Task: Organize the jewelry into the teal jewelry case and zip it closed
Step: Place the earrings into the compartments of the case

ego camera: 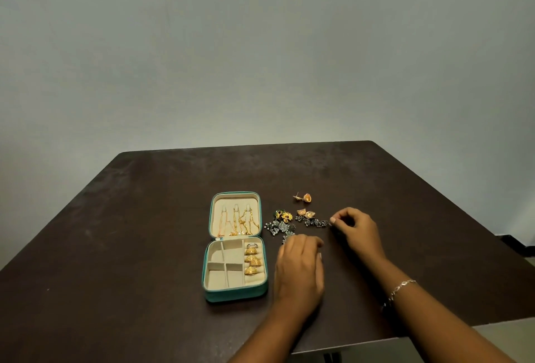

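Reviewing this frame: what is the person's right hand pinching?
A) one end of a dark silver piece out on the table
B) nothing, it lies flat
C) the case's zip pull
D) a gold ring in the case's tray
A: the right hand closes thumb and forefinger on the right end of the dark silver piece, on the table to the right of the open teal case; the gold rings sit untouched in its tray.

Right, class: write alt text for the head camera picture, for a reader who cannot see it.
On a dark table, a person's right hand pinches the end of a dark silver piece among loose earrings, the left hand just beside them. To their left a teal jewelry case lies open, gold rings in its base, chains in its lid.
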### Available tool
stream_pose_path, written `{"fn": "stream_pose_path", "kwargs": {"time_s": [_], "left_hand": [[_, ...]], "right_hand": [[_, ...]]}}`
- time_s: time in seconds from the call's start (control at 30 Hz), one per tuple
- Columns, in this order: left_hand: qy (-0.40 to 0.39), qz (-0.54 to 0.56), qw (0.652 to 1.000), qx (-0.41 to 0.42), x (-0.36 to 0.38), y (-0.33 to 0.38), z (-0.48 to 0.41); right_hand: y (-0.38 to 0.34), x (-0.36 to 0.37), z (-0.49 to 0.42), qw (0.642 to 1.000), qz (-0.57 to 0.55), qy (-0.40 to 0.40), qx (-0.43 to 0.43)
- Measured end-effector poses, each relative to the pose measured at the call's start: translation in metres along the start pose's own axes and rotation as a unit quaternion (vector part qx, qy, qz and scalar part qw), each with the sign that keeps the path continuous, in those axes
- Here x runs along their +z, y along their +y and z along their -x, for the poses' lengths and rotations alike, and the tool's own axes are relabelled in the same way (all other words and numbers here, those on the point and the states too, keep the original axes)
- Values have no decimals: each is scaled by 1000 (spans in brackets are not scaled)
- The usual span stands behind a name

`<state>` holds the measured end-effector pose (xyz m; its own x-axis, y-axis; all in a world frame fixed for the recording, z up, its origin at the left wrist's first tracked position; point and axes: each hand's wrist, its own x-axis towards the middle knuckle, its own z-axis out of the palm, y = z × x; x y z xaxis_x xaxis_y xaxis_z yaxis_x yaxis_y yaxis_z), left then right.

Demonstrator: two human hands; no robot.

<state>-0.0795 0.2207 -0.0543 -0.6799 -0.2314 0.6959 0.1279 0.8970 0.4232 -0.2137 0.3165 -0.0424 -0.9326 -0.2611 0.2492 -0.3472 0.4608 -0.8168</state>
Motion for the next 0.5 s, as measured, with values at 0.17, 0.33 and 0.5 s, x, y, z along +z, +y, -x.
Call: {"fn": "stream_pose_path", "kwargs": {"time_s": [0.17, 0.33, 0.5], "left_hand": [[-25, 11, 1000, 5, 1, -2, 2], [-68, 89, 993, 23, -3, 1, 3], [-72, 170, 983, -11, -9, 2, 3]], "right_hand": [[1, -15, 36, 994, -101, -18, 23], [-5, -22, 69, 981, -188, -45, 34], [-30, -23, 81, 947, -291, -111, 81]]}}
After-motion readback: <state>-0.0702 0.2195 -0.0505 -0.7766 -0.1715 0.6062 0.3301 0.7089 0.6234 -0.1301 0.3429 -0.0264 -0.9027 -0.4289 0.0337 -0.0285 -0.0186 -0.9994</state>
